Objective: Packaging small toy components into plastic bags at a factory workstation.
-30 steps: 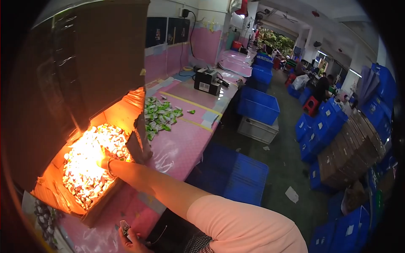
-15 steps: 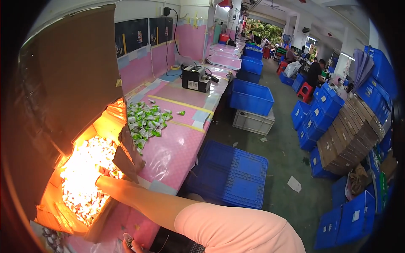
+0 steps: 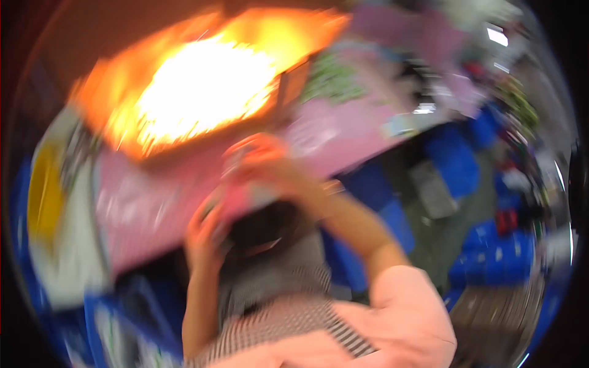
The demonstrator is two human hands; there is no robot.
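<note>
In front of me stands an open cardboard box (image 3: 294, 83), its inside lit so brightly that the heap of small pieces (image 3: 205, 86) in it is washed out. My right hand (image 3: 261, 158) is just outside the box's near edge, above the pink table (image 3: 147, 202), with its fingers closed around something small and pale. Lower and to the left, my left hand (image 3: 205, 236) is curled at the table's front edge around a small dark-looking thing. Motion blur hides what kind of thing either hand holds. The two hands are close together but apart.
Beyond the box, green-and-white small packets (image 3: 334, 78) lie in a pile on the table. A yellow thing (image 3: 46, 190) is on a pale surface at the left. Blue crates (image 3: 454, 156) stand on the floor to the right, with stacked flattened cardboard (image 3: 491, 319) nearer me.
My view has swung left and down toward the box and my lap. My right hand has come out of the box back toward me. My left hand now shows fully, nearer the right one.
</note>
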